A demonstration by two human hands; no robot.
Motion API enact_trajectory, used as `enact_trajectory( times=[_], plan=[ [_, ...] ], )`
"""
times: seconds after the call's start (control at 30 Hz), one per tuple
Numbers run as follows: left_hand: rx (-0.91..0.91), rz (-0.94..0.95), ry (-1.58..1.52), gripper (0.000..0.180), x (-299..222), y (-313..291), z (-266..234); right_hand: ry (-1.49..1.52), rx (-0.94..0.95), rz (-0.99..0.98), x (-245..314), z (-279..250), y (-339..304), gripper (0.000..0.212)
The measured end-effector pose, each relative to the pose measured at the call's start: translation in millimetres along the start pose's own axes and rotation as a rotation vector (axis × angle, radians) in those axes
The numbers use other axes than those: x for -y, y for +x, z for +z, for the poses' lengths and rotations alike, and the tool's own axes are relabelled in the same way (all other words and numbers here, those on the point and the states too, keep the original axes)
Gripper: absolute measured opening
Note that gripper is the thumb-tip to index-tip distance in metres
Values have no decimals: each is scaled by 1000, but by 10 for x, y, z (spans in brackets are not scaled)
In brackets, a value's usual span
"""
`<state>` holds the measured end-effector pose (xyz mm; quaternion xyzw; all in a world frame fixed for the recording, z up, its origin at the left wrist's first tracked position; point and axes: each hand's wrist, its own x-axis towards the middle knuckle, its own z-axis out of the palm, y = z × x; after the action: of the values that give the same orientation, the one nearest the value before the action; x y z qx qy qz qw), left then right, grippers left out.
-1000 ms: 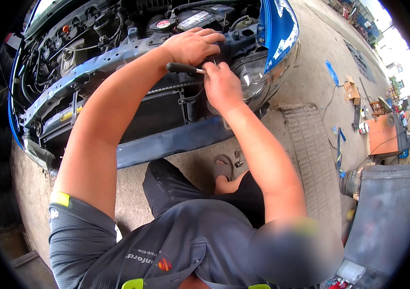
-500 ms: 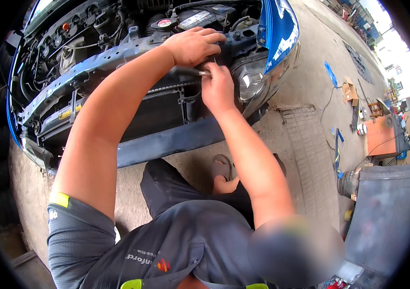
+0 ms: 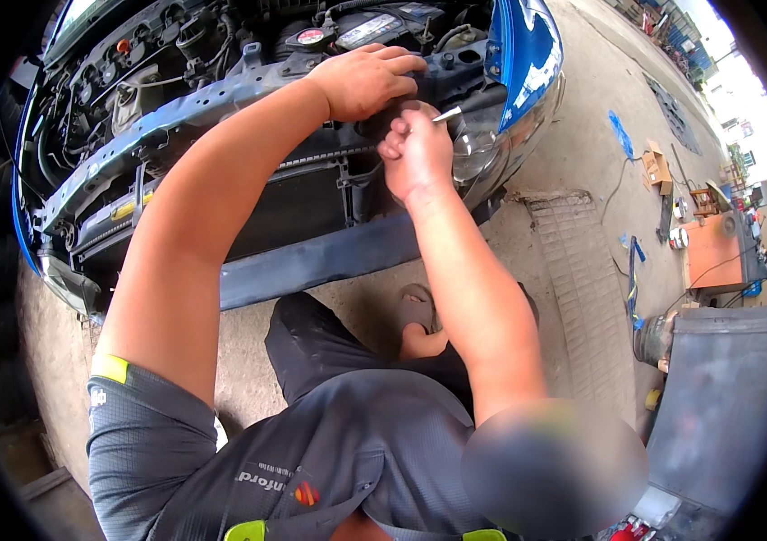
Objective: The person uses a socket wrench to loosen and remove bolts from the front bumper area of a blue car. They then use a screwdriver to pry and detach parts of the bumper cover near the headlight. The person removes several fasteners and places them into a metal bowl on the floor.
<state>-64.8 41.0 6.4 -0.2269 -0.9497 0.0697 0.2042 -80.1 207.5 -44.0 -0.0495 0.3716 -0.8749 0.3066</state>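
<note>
A blue car's front end stands before me, its engine bay uncovered. Over the right part of the metal front crossmember [image 3: 194, 108] lies my left hand [image 3: 367, 83], fingers stretched out and slightly apart, thumb side hidden. Just below it, my right hand [image 3: 417, 151] is closed round a hand tool with a metal shaft [image 3: 447, 114] and black handle [image 3: 482, 99]. The handle points right, over the clear headlight [image 3: 473, 151]. The tool's working end is hidden by my hands, so its exact kind does not show.
The car's lower bumper beam [image 3: 311, 269] crosses above my knees. A battery [image 3: 374, 32] sits behind my left hand. The blue fender [image 3: 528, 68] has a scraped edge. On the right are a worn mat [image 3: 573, 261], a cardboard box [image 3: 656, 168] and an orange cabinet [image 3: 712, 252].
My right hand has turned over and shifted slightly right. The tool's handle has swung from pointing left to pointing right. My left hand has stayed nearly in place.
</note>
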Motion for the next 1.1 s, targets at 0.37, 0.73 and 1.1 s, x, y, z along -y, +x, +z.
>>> enact_trajectory(
  times=[0.37, 0.73, 1.1],
  plan=[
    [3, 3, 15, 27, -24, 25, -56, -497, -11, -442, -32, 38, 16, 7],
    [-20, -4, 50, 32, -15, -2, -24, -10, -27, 26, 3, 1, -25, 14],
    [39, -18, 81, 27, -30, 6, -35, 78, -23, 42, -8, 18, -26, 15]
  ],
)
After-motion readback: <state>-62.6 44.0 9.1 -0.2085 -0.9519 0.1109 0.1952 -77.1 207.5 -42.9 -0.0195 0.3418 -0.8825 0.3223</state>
